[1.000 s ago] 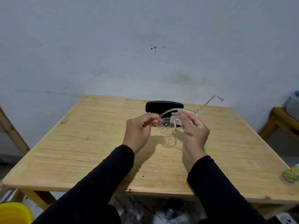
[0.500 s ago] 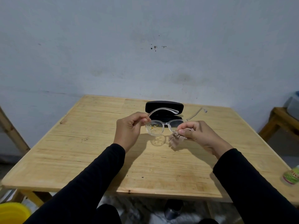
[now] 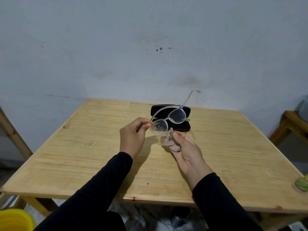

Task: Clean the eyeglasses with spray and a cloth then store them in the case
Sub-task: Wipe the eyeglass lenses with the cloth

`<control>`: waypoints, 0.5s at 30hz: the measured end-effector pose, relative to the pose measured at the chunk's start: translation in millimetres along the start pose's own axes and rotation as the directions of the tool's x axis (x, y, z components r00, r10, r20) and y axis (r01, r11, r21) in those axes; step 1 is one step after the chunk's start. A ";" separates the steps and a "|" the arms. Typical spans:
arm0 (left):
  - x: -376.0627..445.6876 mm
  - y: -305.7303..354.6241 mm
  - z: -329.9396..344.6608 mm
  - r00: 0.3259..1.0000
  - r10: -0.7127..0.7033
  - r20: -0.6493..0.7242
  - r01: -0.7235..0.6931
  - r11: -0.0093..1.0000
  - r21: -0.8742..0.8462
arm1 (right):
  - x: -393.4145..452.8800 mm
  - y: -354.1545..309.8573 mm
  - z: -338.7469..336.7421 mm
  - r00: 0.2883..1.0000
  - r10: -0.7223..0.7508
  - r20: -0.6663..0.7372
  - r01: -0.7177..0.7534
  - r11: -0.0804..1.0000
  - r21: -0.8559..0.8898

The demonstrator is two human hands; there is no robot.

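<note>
the left hand [image 3: 133, 137] holds the clear-framed eyeglasses [image 3: 168, 121] up over the wooden table [image 3: 83, 155], thumb and forefinger pinched shut on the frame's near corner by the hinge, the other fingers curled loosely. the glasses hang tilted, temples unfolded — one arm rising toward the wall, the other running back over the hand. the nearer lens [image 3: 158, 128] carries dark specks or a reflection; i cannot tell which. just behind them the black glasses case [image 3: 170, 118] lies open on the table.

the right hand [image 3: 186, 152] is closed around a bunched beige cloth [image 3: 171, 144], its tip just under the nearer lens, whether touching is unclear.

judging from this, the frame is light, thin plastic, fairly stiff but easy to twist at the hinges, and the lenses smear and scratch readily. best held by the rim or bridge — never by the lens face. the cloth is soft and limp, so it needs pressing between fingertips. at the table's right edge stands a green-labelled bottle [image 3: 302, 183], possibly the spray.
</note>
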State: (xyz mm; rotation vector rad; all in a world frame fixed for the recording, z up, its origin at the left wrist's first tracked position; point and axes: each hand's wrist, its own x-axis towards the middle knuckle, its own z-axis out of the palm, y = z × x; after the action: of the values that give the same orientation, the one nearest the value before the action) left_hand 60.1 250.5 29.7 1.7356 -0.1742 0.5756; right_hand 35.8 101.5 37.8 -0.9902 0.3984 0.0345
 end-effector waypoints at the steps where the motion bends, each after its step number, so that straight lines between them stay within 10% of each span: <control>1: -1.0 0.6 1.2 1.000 -0.001 0.006 0.001 1.000 -0.002 | -1.0 1.5 5.7 1.000 -0.017 -0.005 0.017 1.000 0.022; 15: -8.8 8.6 13.5 0.993 0.060 0.100 -0.058 0.998 -0.021 | 4.9 15.0 43.9 0.817 -0.474 -0.329 0.447 0.880 -0.158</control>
State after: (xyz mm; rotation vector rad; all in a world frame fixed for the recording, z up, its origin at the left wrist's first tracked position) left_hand 52.8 233.9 31.3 1.7472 -0.3019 0.5283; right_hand 50.9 144.9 45.3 -1.1483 0.4827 -0.5883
